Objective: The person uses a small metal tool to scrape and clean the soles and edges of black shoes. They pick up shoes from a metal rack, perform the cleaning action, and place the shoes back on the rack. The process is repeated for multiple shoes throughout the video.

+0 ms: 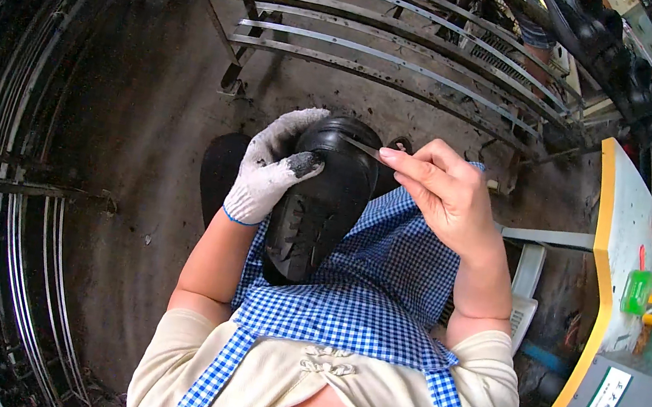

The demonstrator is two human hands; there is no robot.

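Observation:
A black lace-up shoe [316, 202] rests over my lap, its toe pointing away from me and its laced part nearer my body. My left hand [278, 157], in a white knitted glove with a blackened thumb, is wrapped round the left side of the toe. In the bare fingers of my right hand [444, 191] is pinched a thin metal blade [364, 149]. Its tip reaches the right side of the toe, at the edge by the sole. The blade's other end is hidden in my hand. Beneath the shoe lies my blue checked apron [359, 317].
Ahead stands a metal rack with several rails [385, 54]; more racks [15, 255] line the left. Black shoes [593, 50] sit on a rack at the upper right. On the right, a white table with a yellow edge [611, 225] carries a green container [636, 292].

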